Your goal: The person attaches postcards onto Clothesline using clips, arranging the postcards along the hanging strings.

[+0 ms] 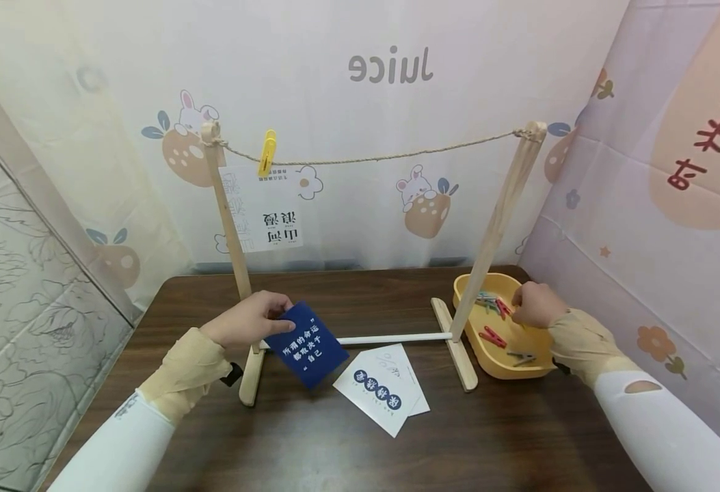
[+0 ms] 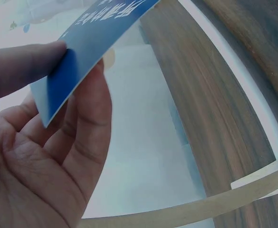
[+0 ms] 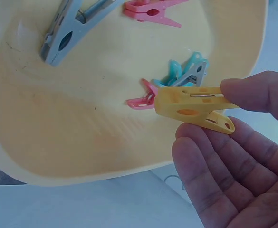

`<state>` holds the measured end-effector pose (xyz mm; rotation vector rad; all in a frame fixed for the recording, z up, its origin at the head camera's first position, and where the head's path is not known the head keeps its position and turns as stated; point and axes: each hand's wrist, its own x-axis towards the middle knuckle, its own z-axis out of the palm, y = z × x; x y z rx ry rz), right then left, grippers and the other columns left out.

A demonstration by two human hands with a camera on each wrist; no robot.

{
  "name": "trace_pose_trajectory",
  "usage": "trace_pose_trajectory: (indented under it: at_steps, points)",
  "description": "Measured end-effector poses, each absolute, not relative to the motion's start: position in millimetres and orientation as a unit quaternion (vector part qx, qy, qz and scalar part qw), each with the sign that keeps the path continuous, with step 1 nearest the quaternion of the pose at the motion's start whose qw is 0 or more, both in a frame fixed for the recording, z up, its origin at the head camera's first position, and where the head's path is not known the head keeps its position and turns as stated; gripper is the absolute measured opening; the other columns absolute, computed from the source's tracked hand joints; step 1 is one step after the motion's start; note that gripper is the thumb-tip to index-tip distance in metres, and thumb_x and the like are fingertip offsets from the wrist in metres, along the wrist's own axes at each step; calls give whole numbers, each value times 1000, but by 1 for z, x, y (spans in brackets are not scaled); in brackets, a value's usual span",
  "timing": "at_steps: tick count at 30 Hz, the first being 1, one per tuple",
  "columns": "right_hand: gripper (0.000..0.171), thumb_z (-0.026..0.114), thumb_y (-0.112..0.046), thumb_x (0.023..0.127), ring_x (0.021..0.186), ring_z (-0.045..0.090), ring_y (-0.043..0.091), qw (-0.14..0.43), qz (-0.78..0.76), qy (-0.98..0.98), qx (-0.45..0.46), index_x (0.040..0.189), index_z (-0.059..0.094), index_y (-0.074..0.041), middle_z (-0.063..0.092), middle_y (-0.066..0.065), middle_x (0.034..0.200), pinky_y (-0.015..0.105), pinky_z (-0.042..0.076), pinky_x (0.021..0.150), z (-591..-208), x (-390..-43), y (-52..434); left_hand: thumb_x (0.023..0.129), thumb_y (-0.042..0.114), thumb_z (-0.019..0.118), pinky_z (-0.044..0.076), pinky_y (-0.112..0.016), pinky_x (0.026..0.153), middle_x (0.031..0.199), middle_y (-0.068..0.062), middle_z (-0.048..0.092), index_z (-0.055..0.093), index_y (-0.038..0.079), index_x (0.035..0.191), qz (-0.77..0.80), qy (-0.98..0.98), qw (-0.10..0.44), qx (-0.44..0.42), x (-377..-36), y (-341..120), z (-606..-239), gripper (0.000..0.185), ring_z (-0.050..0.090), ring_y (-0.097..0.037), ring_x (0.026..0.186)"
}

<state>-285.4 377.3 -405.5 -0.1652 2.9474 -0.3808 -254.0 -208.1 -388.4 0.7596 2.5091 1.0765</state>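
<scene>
My left hand [image 1: 254, 318] pinches a dark blue card [image 1: 307, 345] with white lettering, thumb on its face and fingers behind, beside the left post. In the left wrist view the card [image 2: 93, 54] slants up from between thumb [image 2: 29, 66] and fingers. My right hand [image 1: 538, 305] is over the yellow basin [image 1: 498, 362]. The right wrist view shows it holding a yellow clothespin [image 3: 191, 105] between thumb and fingertips. Under it in the basin lie pink clothespins [image 3: 153, 10], a grey one [image 3: 65, 38] and teal ones [image 3: 177, 71].
A twine line [image 1: 360, 162] sags between two wooden posts [image 1: 498, 212], joined low by a white rod [image 1: 396, 338]. One yellow clothespin [image 1: 267, 154] hangs on the twine near its left end. White cards [image 1: 378, 391] overlap on the brown table [image 1: 310, 444]. Printed curtains stand behind and right.
</scene>
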Motion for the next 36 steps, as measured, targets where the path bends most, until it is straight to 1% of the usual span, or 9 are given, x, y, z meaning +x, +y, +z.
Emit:
trace_pose_trajectory:
  at_steps: [3,6,10,14,17,20,26,28,36]
  points:
    - [36,81,-8,82,84,71,34,67,-128,988,-58,110,74,13,76,29,104,48,61,73,-403,-284,378,105,11,70,61,-32,80,99,-7,76,70,4,105,390,874,138,254,-255,-208,-387,8,71,-16,88]
    - [38,83,-9,83,89,73,38,58,-135,987,-62,110,73,14,76,31,105,54,62,78,-399,-282,377,106,12,69,59,-34,81,98,-8,75,70,3,109,394,874,124,256,-254,-208,-385,10,69,-17,88]
    - [37,82,-9,84,88,73,38,48,-143,986,-68,110,72,15,76,29,103,54,61,79,-393,-279,375,106,14,68,58,-36,80,97,-7,74,71,3,110,393,876,108,259,-252,-207,-383,11,67,-18,87]
    - [39,80,-9,85,90,72,39,44,-147,986,-69,114,71,16,75,29,103,55,59,81,-384,-276,374,107,15,68,57,-36,80,95,-5,72,72,6,110,385,882,94,256,-249,-206,-380,10,64,-19,87]
    - [41,81,-9,85,90,70,38,36,-148,986,-67,115,71,16,74,27,100,55,58,81,-376,-274,372,107,15,68,56,-37,80,94,-4,72,72,7,110,381,884,88,255,-248,-205,-378,9,64,-20,87]
    - [41,82,-10,85,88,70,36,24,-151,986,-67,115,71,16,74,25,96,52,58,79,-369,-274,371,106,15,69,56,-36,80,94,-3,73,73,7,110,374,887,77,260,-247,-204,-375,10,65,-18,86]
    - [38,81,-7,85,84,69,31,8,-177,982,-72,114,71,16,73,23,93,38,54,72,-359,-273,368,105,16,71,58,-34,78,92,-2,75,75,7,107,369,891,49,261,-244,-203,-368,9,68,-15,81]
    - [38,81,-6,86,85,69,32,1,-184,980,-73,114,70,16,73,23,93,35,53,71,-355,-272,367,105,16,72,59,-33,76,91,-2,75,75,7,105,373,891,43,257,-242,-203,-366,9,68,-15,80]
    - [38,81,-7,89,91,71,38,-22,-198,977,-75,118,69,16,74,28,99,36,55,71,-338,-268,362,104,18,76,61,-34,78,91,-4,77,77,10,98,393,887,7,243,-238,-201,-356,10,68,-16,80]
